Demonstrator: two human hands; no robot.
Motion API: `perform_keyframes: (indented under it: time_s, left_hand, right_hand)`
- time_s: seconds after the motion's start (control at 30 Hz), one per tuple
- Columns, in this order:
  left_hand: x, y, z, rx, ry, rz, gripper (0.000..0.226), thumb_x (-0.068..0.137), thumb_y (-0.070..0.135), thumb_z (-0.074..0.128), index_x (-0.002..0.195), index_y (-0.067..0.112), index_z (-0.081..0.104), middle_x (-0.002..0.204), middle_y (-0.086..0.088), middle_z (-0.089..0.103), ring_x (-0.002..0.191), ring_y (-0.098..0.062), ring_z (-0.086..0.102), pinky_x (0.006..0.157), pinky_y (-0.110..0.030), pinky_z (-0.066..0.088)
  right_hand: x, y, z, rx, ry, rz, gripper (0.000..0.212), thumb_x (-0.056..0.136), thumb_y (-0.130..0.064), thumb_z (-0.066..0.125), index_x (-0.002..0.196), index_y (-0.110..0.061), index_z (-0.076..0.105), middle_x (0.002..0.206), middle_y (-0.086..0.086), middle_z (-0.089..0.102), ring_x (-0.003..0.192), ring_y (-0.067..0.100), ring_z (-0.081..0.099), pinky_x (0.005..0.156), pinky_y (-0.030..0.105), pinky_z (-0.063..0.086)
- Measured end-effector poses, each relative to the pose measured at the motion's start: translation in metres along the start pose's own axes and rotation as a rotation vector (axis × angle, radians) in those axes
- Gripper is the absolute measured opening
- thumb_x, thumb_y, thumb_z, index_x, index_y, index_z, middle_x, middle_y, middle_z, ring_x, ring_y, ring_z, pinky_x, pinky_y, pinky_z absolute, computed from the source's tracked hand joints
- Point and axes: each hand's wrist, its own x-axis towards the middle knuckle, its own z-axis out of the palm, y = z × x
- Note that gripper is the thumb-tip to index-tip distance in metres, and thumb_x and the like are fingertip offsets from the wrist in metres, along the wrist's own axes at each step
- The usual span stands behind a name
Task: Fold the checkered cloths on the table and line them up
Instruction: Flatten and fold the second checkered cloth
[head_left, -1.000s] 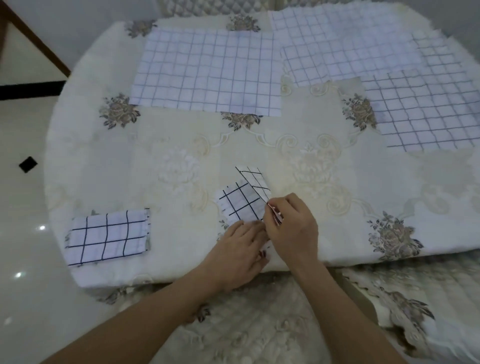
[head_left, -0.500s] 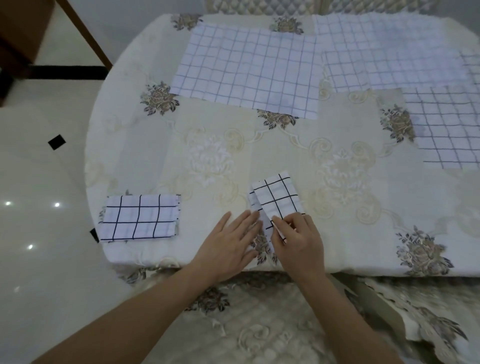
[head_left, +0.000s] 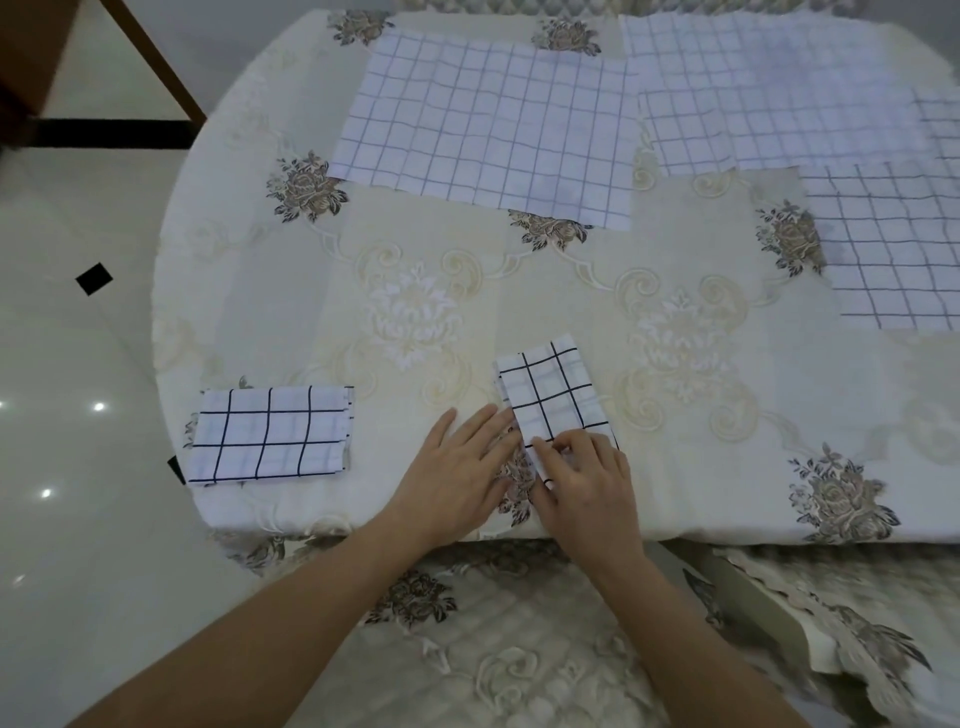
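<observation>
Small folded white cloth with bold black checks (head_left: 553, 395) sits by the near edge of the round table with the cream flowered cover (head_left: 727, 415), long axis running away from that edge, far end leaning a bit left. Right hand (head_left: 587, 483) pinches its near end and hides it, left hand (head_left: 457, 462) lies flat, fingertips touching its side. Second folded checked cloth (head_left: 270, 434) lies lengthwise along the table's near-left edge
</observation>
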Motion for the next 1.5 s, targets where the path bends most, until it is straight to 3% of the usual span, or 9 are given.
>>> perform_keyframes:
  time_s: [0.13, 0.33, 0.5, 0.63, 0.77, 0.97, 1.13, 1.27, 1.5]
  left_hand:
    - [0.008, 0.004, -0.007, -0.104, 0.147, -0.073, 0.052, 0.101, 0.035, 0.040, 0.149, 0.015, 0.040, 0.157, -0.005, 0.037, 0.142, -0.022, 0.037, 0.117, -0.042, 0.031]
    - [0.015, -0.002, 0.007, 0.038, -0.023, 0.028, 0.063, 0.105, 0.054, 0.018, 0.160, 0.025, 0.006, 0.168, -0.003, -0.006, 0.154, -0.019, -0.006, 0.124, -0.048, 0.014]
    - [0.015, -0.005, 0.009, 0.064, -0.018, 0.044, 0.064, 0.105, 0.057, 0.015, 0.160, 0.025, 0.008, 0.168, -0.004, -0.005, 0.154, -0.019, -0.006, 0.123, -0.048, 0.014]
    - [0.018, -0.001, 0.006, 0.038, -0.020, 0.019, 0.065, 0.104, 0.058, 0.015, 0.159, 0.025, 0.018, 0.168, -0.004, 0.005, 0.154, -0.020, 0.002, 0.123, -0.050, 0.016]
    - [0.024, 0.010, -0.001, -0.006, -0.004, -0.054, 0.062, 0.103, 0.059, 0.021, 0.151, 0.024, 0.039, 0.163, -0.005, 0.027, 0.151, -0.024, 0.021, 0.119, -0.053, 0.024]
    - [0.035, 0.027, -0.003, 0.011, 0.066, -0.143, 0.056, 0.098, 0.059, 0.030, 0.130, 0.021, 0.056, 0.149, -0.008, 0.047, 0.140, -0.030, 0.038, 0.113, -0.054, 0.032]
    - [0.034, 0.032, 0.003, 0.036, 0.098, -0.161, 0.060, 0.099, 0.060, 0.033, 0.138, 0.018, 0.052, 0.149, -0.011, 0.046, 0.141, -0.032, 0.036, 0.114, -0.053, 0.029]
    - [0.033, 0.034, 0.008, 0.039, 0.103, -0.145, 0.067, 0.101, 0.059, 0.030, 0.152, 0.015, 0.036, 0.155, -0.013, 0.039, 0.148, -0.030, 0.027, 0.118, -0.052, 0.025]
    - [0.036, 0.034, 0.009, 0.042, 0.078, -0.148, 0.068, 0.103, 0.057, 0.031, 0.153, 0.012, 0.035, 0.155, -0.015, 0.038, 0.149, -0.031, 0.025, 0.119, -0.051, 0.025]
  right_hand:
    - [0.000, 0.001, -0.001, 0.019, -0.026, 0.025, 0.040, 0.074, -0.022, 0.069, 0.114, -0.016, 0.069, 0.104, 0.005, 0.060, 0.096, 0.027, 0.053, 0.077, 0.039, 0.044]
    - [0.000, 0.008, -0.006, 0.013, -0.061, 0.030, 0.058, 0.072, -0.023, 0.072, 0.128, -0.014, 0.063, 0.116, 0.010, 0.059, 0.105, 0.029, 0.055, 0.078, 0.042, 0.049]
    - [-0.005, 0.039, -0.019, -0.006, -0.079, -0.042, 0.067, 0.076, -0.029, 0.068, 0.140, -0.015, 0.054, 0.127, 0.011, 0.056, 0.114, 0.031, 0.054, 0.084, 0.043, 0.048]
    - [-0.011, 0.070, -0.022, 0.054, -0.020, 0.074, 0.066, 0.075, -0.023, 0.075, 0.138, -0.012, 0.055, 0.122, 0.012, 0.055, 0.106, 0.031, 0.055, 0.081, 0.045, 0.051]
    - [-0.010, 0.084, -0.019, 0.114, 0.015, 0.186, 0.057, 0.079, -0.024, 0.071, 0.132, -0.010, 0.057, 0.105, 0.011, 0.056, 0.089, 0.029, 0.053, 0.071, 0.045, 0.050]
    - [-0.009, 0.084, -0.012, 0.080, 0.020, 0.125, 0.051, 0.081, -0.036, 0.056, 0.125, -0.011, 0.062, 0.093, 0.006, 0.056, 0.079, 0.024, 0.051, 0.064, 0.037, 0.041]
    - [-0.008, 0.085, -0.004, -0.046, 0.142, 0.055, 0.024, 0.084, -0.015, 0.058, 0.106, -0.007, 0.066, 0.080, 0.007, 0.053, 0.064, 0.026, 0.049, 0.055, 0.037, 0.040]
    - [-0.005, 0.091, -0.003, -0.030, 0.167, -0.082, 0.009, 0.085, -0.008, 0.059, 0.089, -0.008, 0.067, 0.073, 0.005, 0.051, 0.057, 0.023, 0.043, 0.048, 0.036, 0.041]
    - [-0.012, 0.101, -0.003, -0.060, 0.181, -0.080, 0.022, 0.089, -0.003, 0.061, 0.068, -0.009, 0.054, 0.062, 0.003, 0.046, 0.054, 0.021, 0.041, 0.045, 0.032, 0.035]
